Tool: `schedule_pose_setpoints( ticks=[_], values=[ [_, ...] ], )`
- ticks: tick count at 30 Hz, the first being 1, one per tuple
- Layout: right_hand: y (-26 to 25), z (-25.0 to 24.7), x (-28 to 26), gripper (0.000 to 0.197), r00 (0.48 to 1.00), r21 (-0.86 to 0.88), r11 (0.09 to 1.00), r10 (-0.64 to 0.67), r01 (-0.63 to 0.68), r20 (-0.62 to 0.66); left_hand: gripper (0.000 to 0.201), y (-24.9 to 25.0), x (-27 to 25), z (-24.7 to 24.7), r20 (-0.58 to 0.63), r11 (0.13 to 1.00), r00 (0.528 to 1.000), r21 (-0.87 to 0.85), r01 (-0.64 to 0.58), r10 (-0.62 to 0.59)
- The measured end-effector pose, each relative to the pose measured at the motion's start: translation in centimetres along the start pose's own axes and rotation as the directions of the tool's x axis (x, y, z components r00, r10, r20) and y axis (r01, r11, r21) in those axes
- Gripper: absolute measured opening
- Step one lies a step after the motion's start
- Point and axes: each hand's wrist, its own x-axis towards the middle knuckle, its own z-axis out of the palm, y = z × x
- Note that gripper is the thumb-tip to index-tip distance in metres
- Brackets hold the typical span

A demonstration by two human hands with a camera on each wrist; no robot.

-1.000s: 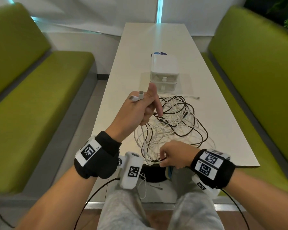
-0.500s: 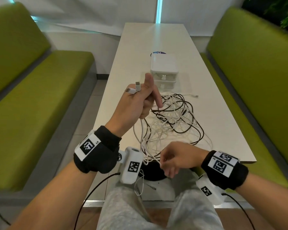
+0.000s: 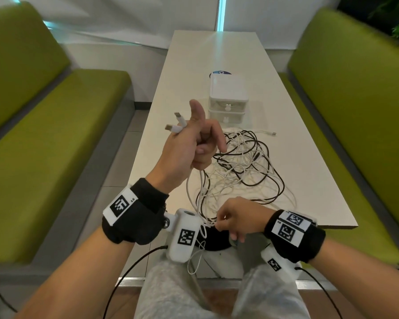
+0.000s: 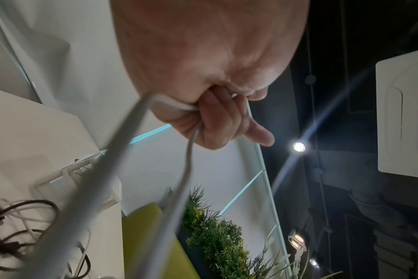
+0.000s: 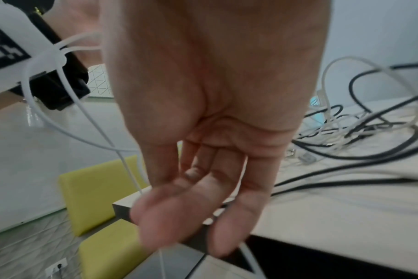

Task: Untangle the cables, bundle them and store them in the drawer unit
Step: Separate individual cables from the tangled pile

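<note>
A tangle of white and black cables [image 3: 242, 166] lies on the near half of the white table [image 3: 313, 180]. My left hand [image 3: 191, 143] is raised above the table's left side and grips a white cable [image 4: 189, 151]; its two plug ends [image 3: 174, 124] stick out past the knuckles, and the strands hang down to the table edge. My right hand [image 3: 235, 217] is low at the near edge and pinches a thin white cable [image 5: 129, 169] between thumb and fingers. The white two-drawer unit [image 3: 227, 101] stands mid-table behind the tangle, both drawers closed.
Green benches run along both sides, the left bench [image 3: 44, 146] and the right bench [image 3: 355, 111]. A loose white plug end [image 3: 271, 133] lies to the right of the drawer unit. A blue round thing [image 3: 220, 72] peeks out behind the unit. My knees [image 3: 171, 291] are below the table edge.
My left hand has risen and come nearer, drawing the white cable up. My right hand has dropped slightly and moved right along the table's near edge, still on the cable.
</note>
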Motion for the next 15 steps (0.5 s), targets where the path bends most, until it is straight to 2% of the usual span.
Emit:
schedule_pose_setpoints(
  ticks=[2,4,6,7,9,13,15],
  values=[
    [-0.2,0.5,-0.2,0.022,0.997,-0.010,1.000,0.000,0.001,0.077,0.079,0.1,0.0,0.0,0.003,1.000,1.000,-0.002,0.004,-0.004],
    [0.1,1.0,-0.3,0.021,0.975,-0.017,0.999,0.032,-0.029,0.218,0.079,0.2,0.0,-0.2,0.004,1.000,1.000,-0.002,0.002,-0.002],
    [0.6,1.8,-0.3,0.025,0.920,-0.033,0.989,0.147,-0.145,0.363,0.079,0.2,0.0,-0.4,0.002,1.000,1.000,-0.005,0.001,-0.001],
    [0.8,2.1,-0.4,0.027,0.909,-0.090,0.979,0.205,-0.185,0.363,0.079,0.3,0.0,-0.4,0.001,1.000,1.000,-0.009,0.004,-0.004],
    [1.0,1.9,-0.7,0.026,0.945,-0.248,0.952,0.236,-0.179,0.228,0.079,0.2,0.0,-0.4,0.000,1.000,1.000,-0.014,0.012,-0.012],
    [0.3,-1.3,-1.5,0.028,0.977,-0.308,0.941,0.180,-0.138,0.113,0.077,-0.3,0.1,-0.2,0.011,1.000,1.000,-0.011,0.022,-0.022],
    [-0.1,-2.8,-1.7,0.025,0.985,-0.435,0.884,0.167,-0.171,-0.048,0.078,-0.5,0.3,-0.1,0.020,0.999,0.999,-0.018,0.027,-0.026]
  ],
)
